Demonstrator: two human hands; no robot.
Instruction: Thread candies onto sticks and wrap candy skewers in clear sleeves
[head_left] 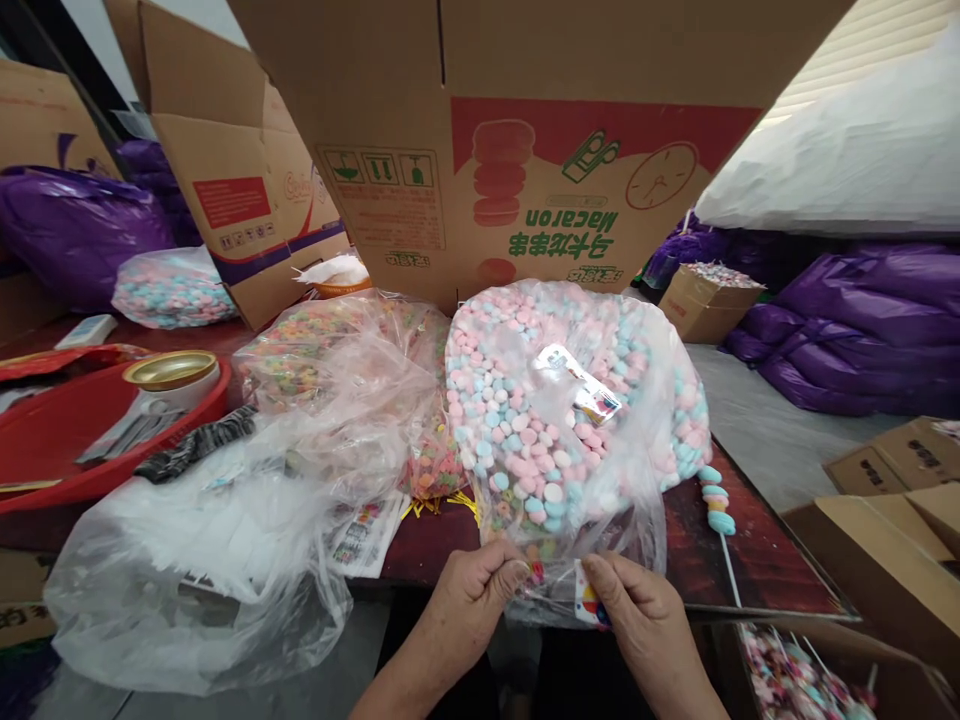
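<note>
My left hand point(480, 590) is pinched closed at the table's front edge, beside small red and orange candies. What its fingertips hold, if anything, I cannot make out. Between the thumb and fingers of my right hand point(645, 610) is a small white packet point(589, 595) with colourful print. Just beyond both hands lies a large clear bag of pink, white and blue candies point(517, 425), its loose plastic reaching down to my fingers. A shiny printed packet point(577, 385) rests on that bag. To the right, a candy skewer point(718, 510) lies on the table with its white stick pointing toward me.
A bag of fruit-coloured ring candies point(337, 350) and crumpled clear plastic point(202, 570) lie left, near a red basin point(97, 450) holding a gold-lidded jar point(171, 372). A tall carton point(480, 180) stands behind. An open box of finished skewers point(810, 675) sits low right.
</note>
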